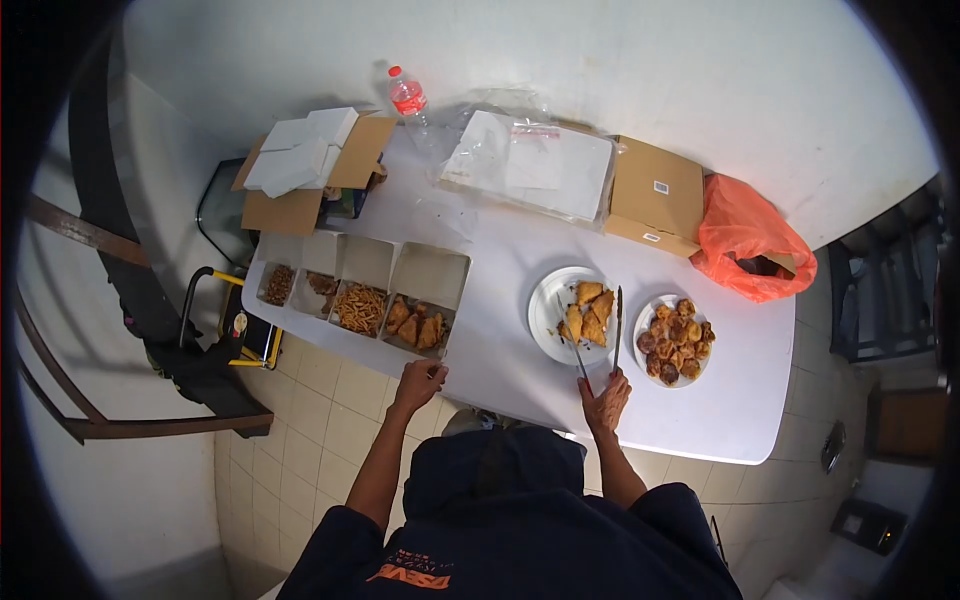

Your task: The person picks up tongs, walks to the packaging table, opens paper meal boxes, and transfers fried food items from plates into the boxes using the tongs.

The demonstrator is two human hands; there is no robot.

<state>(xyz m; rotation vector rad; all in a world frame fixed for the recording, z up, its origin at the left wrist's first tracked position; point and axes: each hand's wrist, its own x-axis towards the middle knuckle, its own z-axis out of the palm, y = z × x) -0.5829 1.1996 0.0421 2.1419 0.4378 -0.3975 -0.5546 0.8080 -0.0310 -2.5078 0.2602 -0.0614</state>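
My right hand (606, 402) is wrapped round the lower end of metal tongs (619, 325), whose two arms are spread apart. One arm tip reaches the fried pieces (591, 312), which look like chicken, on a white plate (543, 318); the other arm passes along the plate's right side. At the table's front edge my left hand (424, 378) has its fingers curled in, and I see nothing in it. Just beyond it stands an open paper box (430, 280) with several fried pieces (418, 325) inside.
Left of that box are a box of fried strips (358, 308) and smaller food boxes. A second plate (641, 318) of browned round pieces sits at right. Along the wall stand a carton of white boxes (278, 212), a bottle (408, 97), a brown box (655, 190) and an orange bag (745, 225).
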